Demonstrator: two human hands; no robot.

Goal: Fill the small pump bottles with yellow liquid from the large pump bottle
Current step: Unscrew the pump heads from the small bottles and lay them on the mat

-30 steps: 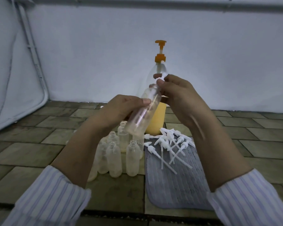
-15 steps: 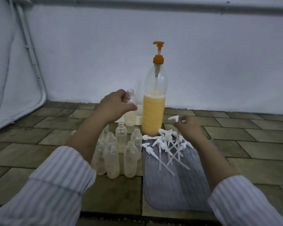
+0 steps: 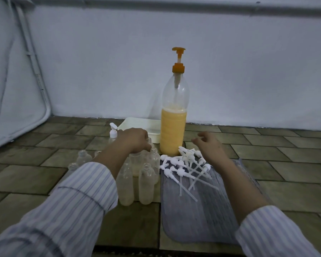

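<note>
Left hand (image 3: 132, 140) lowered, gripping small bottle (image 3: 150, 145); right hand (image 3: 208, 143) emptied (fingers loose).

Plain pale bluish-white wall (image 3: 230, 62) fills the far side, unmarked, dim even light. A grey pipe or ledge (image 3: 174, 5) runs horizontally along the top of it. At left, a pale fabric-like panel (image 3: 6, 80) with a curved tube frame (image 3: 35, 71) bends down toward the floor. Floor (image 3: 267, 164) is brownish-olive rectangular tiles in a staggered brick pattern, dark grout lines, slightly glossy. The near edge drops into shadow. No windows or lamps visible; overall dim, cool cast.
</note>
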